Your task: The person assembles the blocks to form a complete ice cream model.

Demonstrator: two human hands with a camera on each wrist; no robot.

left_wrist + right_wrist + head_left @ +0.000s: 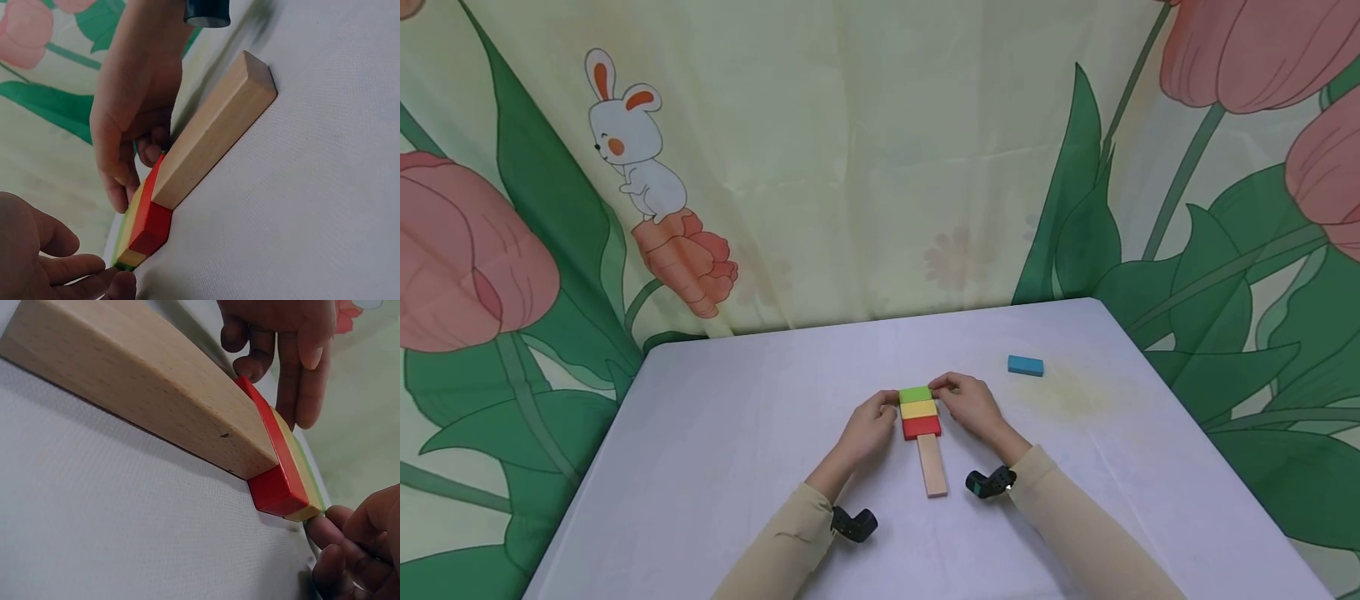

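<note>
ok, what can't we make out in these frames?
Green block: left wrist view, mostly hidden behind the yellow block and red block.
Wooden block: right wrist view, one end clipped at the upper left.
Left hand: left wrist view, cut off by the left edge.
Blue block: head view only, too small for surface detail.

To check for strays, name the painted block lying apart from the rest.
The blue block, alone toward the back right of the table; the green block, yellow block and red block touch in a row.
</note>
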